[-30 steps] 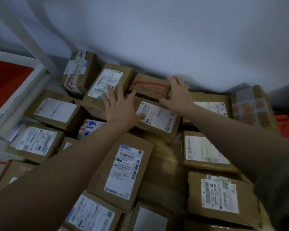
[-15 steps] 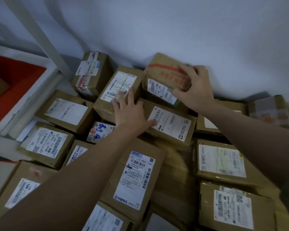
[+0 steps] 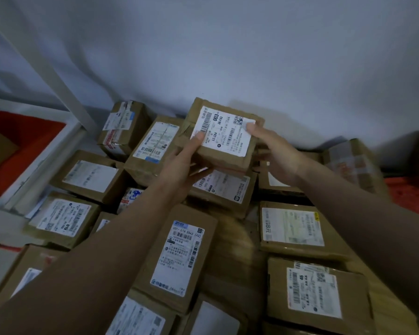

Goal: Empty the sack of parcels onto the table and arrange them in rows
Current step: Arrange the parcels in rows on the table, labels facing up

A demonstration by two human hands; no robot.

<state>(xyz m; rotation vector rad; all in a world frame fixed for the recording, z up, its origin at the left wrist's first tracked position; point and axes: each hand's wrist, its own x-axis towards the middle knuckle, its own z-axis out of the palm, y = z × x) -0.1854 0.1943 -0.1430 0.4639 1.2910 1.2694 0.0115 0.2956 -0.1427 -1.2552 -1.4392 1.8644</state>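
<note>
I am holding one brown parcel up between both hands, above the packed layer of boxes and close to the pale wall. My left hand is gripping its near left corner, thumb lying on the white label and the other fingers curled underneath. My right hand is clamping the right edge, thumb tip pressing on the label's far right corner, fingers tucked under the box where I cannot see them well. The label is facing me, and "003" and "LC-ZX4" are readable on it.

Directly beneath the lifted parcel, just under my left palm, a flat box is lying label up. Left of my left hand a box with a taped seam is sitting against the others, and further left of it a smaller box with a red-and-white sticker is standing near the wall. Under my left forearm a long box marked "SD1- LT6 DS42" is lying flat; to its left are more labelled boxes, one marked "019". Below my right forearm two boxes are lying one behind the other, the farther one and the nearer one marked "46". Right of my right hand a box wrapped in clear tape is resting by the wall. Far to the left of my left hand a white-framed red bin is showing.
</note>
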